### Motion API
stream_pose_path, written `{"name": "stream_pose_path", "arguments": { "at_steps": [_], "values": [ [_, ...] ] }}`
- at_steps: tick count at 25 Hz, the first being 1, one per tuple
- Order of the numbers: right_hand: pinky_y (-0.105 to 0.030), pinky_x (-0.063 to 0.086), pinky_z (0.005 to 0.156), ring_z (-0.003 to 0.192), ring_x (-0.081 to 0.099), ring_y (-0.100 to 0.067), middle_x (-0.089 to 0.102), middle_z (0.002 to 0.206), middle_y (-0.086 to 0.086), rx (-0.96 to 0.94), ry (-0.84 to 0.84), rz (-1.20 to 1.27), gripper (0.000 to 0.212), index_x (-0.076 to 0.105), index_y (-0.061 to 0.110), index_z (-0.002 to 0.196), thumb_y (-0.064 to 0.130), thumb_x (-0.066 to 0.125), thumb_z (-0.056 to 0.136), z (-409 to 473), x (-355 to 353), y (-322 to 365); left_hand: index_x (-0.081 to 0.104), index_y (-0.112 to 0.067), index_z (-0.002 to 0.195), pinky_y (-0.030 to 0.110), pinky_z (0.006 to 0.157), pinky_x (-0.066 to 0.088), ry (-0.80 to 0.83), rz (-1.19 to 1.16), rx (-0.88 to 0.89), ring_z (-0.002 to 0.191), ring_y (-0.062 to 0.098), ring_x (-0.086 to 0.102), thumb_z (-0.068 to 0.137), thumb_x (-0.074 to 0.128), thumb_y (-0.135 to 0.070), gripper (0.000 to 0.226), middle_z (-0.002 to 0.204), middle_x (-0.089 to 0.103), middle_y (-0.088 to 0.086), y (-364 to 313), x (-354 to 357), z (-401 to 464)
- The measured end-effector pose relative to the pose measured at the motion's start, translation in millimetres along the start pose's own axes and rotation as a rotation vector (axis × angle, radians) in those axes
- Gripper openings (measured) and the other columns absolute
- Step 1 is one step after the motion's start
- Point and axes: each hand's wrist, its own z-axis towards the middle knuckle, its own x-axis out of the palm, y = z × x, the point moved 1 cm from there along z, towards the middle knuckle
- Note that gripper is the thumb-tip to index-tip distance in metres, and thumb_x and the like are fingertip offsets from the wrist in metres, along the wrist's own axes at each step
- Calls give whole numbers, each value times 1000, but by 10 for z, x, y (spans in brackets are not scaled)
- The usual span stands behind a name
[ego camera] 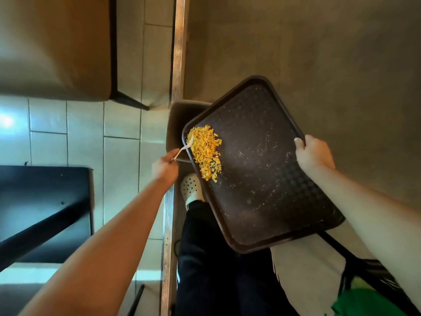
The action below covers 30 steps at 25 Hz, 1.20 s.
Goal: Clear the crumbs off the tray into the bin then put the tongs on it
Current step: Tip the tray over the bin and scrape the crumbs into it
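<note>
A dark brown tray [268, 169] is held tilted above the floor, its left edge over a brown bin [176, 124]. My right hand [313, 153] grips the tray's right rim, thumb over the edge. A heap of yellow crumbs [206, 151] lies against the tray's lower left rim. My left hand [165, 167] pinches the handle of a pale plastic fork [185, 147], whose tines touch the left side of the heap. No tongs are in view.
A white shoe [191, 187] and dark trouser leg [216, 258] stand below the tray. A metal floor strip [177, 53] divides pale tiles on the left from grey flooring on the right. Tables [54, 46] and a dark seat [43, 213] stand at the left.
</note>
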Motion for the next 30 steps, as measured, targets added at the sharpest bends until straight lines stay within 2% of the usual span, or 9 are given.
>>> {"name": "stream_pose_path", "arguments": {
  "at_steps": [6,8,10,13,15,22,25,28,30],
  "values": [
    [-36,37,62,75,49,-32,50,78,-13,-18,-17,-14,32,45,9,81,35,37,99,61,134,94,56,-23,129,8,32,31,-21,-60,-62,50,10,40,96,38,-5,42,122,59,21,56,101,154],
    [-36,37,63,76,48,-32,50,79,-14,-37,-28,-20,31,46,10,82,34,36,99,65,153,124,57,-23,128,10,33,32,-38,-106,-94,49,9,39,95,38,-6,41,102,65,13,31,123,219],
    [-36,37,63,76,47,-32,50,78,-13,-37,-36,-28,31,45,10,82,34,36,99,66,169,133,60,-23,125,15,39,34,-37,-137,-149,48,9,36,96,39,-8,39,75,55,-2,9,148,286],
    [-36,35,62,73,47,-32,47,70,-9,-29,-46,-27,32,44,9,80,33,36,99,71,195,120,62,-22,122,19,45,32,20,-114,-205,48,10,33,97,40,-12,35,66,46,-4,-17,188,387],
    [-37,37,61,73,50,-34,43,65,-6,-19,-49,-11,33,44,8,79,33,36,99,71,221,103,60,-22,124,19,44,33,56,-58,-196,49,10,34,97,40,-12,35,66,46,-3,-48,218,431],
    [-39,41,61,73,53,-35,45,64,-6,-9,-52,18,33,46,7,79,32,36,99,56,253,98,57,-24,127,19,43,32,16,-95,-185,49,10,33,97,38,-11,38,68,46,-4,-172,264,628],
    [-41,44,62,74,55,-35,47,66,-7,-7,-64,7,33,45,8,79,33,36,99,58,242,113,58,-23,127,20,45,35,-38,-146,-183,51,10,39,96,38,-10,39,79,53,-1,-202,282,666],
    [-40,43,62,74,54,-34,46,66,-7,0,-71,1,33,45,8,81,33,36,100,37,232,124,60,-22,125,25,50,48,-68,-196,-129,61,16,57,94,41,-11,38,103,65,10,-261,389,574],
    [-41,44,63,75,54,-36,49,70,-11,5,-79,7,32,46,7,81,32,36,99,26,231,114,61,-24,124,19,40,41,-43,-196,-104,52,11,50,93,40,-11,40,97,66,5,-332,488,517]
  ]
}}
